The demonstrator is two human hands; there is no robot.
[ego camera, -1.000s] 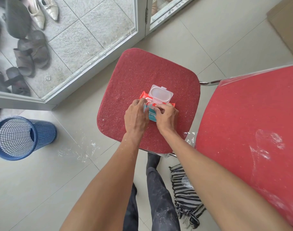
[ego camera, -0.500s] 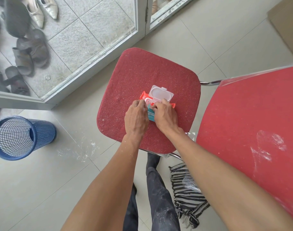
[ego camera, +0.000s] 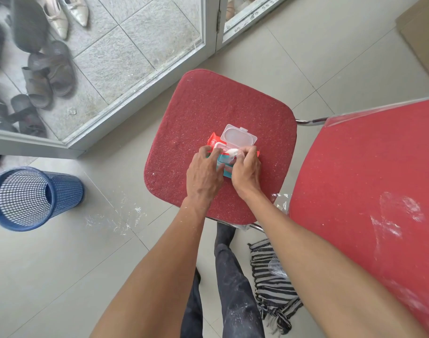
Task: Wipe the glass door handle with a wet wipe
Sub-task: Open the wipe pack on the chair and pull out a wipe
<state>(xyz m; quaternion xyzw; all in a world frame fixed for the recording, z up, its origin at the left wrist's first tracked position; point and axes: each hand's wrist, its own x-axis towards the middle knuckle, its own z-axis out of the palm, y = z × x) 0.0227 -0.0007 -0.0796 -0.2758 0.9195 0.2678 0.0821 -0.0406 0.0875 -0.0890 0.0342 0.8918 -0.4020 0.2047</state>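
A red and teal pack of wet wipes (ego camera: pixel 214 141) lies on the red chair seat (ego camera: pixel 208 106), its clear plastic lid (ego camera: pixel 238 139) flipped up and open. My left hand (ego camera: pixel 203 175) rests flat on the pack's left side and holds it down. My right hand (ego camera: pixel 247 170) sits on the pack's right side, fingertips pinched on a white wipe (ego camera: pixel 231 151) poking out of the opening. The glass door (ego camera: pixel 135 52) with its pale frame stands at the upper left; its handle is not in view.
A second red chair seat (ego camera: pixel 369 191) stands close on the right. A blue mesh bin (ego camera: pixel 30 198) lies on the tiled floor at the left. A striped cloth (ego camera: pixel 272 281) lies under the chairs. Several shoes (ego camera: pixel 47 74) sit beyond the glass.
My right hand's fingers have moved up to the pack's opening, and a bit of white wipe now shows between them. My left hand stays pressed on the pack.
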